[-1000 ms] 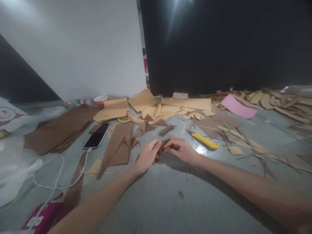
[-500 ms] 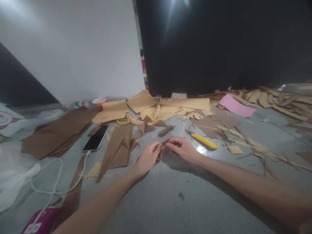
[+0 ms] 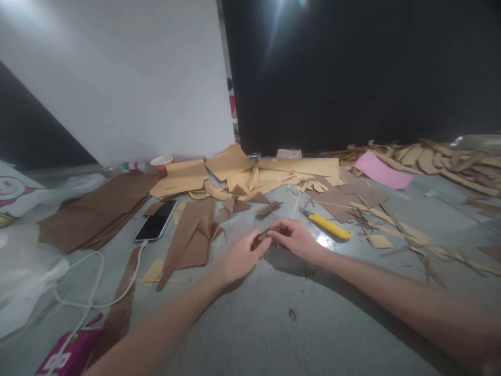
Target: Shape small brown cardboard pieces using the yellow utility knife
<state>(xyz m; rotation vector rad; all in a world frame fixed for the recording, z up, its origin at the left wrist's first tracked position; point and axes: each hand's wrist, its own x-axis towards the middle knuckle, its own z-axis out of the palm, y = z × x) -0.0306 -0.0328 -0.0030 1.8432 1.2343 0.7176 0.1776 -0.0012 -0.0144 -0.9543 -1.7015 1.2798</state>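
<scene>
Close together at the middle of the work surface (image 3: pixel 250 324), my two hands pinch a small brown piece of sheet material (image 3: pixel 265 233). My left hand (image 3: pixel 243 254) is closed on its near left side, with the thumb stretched toward the other hand. On the right side, my right hand (image 3: pixel 293 239) grips it between thumb and curled fingers. Much of the piece is hidden by the fingers. Just right of my right hand lies a yellow utility knife (image 3: pixel 329 225). Small folded brown pieces (image 3: pixel 211 228) rest on a larger brown sheet (image 3: pixel 191 250) left of my left hand.
A phone (image 3: pixel 156 222) on a white cable (image 3: pixel 97 271) lies left, with a magenta power bank (image 3: pixel 72 351) nearer. Brown sheets (image 3: pixel 102 209), tan sheets (image 3: pixel 180 176), a paper cup (image 3: pixel 162 163) and a pink sheet (image 3: pixel 383 170) lie farther back. Thin offcuts (image 3: pixel 410 232) scatter right.
My left thumb has stretched forward to my right fingertips, and the left hand has turned a little around the brown piece. My right hand stays nearly in place. The view has shifted slightly.
</scene>
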